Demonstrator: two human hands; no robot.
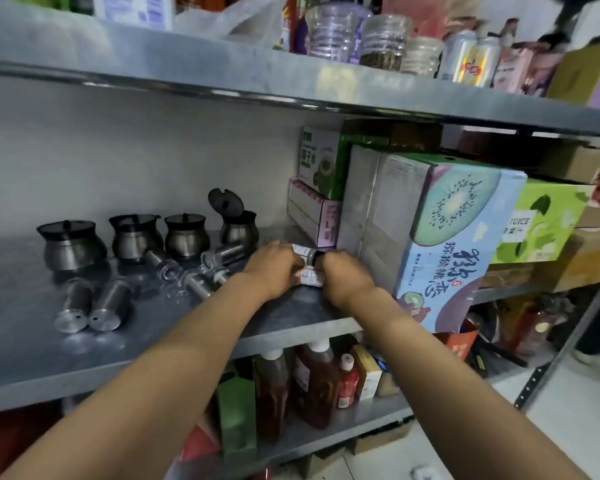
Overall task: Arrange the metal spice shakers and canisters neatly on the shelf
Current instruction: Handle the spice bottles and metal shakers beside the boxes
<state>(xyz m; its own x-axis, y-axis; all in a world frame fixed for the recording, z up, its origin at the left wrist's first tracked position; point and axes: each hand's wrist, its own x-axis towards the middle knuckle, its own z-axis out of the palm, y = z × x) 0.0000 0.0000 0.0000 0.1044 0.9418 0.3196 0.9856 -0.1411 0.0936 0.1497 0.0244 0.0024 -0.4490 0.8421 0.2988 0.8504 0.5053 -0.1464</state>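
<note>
- Head view, hands: your left hand [274,265] and right hand [340,275] both close around small labelled bottles [309,277] at the right end of the shelf [32,341], just beside the kiwi carton [458,230].
- Task items: four lidded canisters [71,245] stand upright at the back; one has its lid raised. Two steel shakers [89,304] and several glass shakers [174,268] lie on their sides.
- Risk: toppled shakers are round; a forearm brush probably rolls them off the front edge.
- Risk: the raised lid may snag.
- Writing: "JUICE" reads on the green carton [541,226]; Chinese characters mark the kiwi carton; the bottle labels are illegible.
</note>
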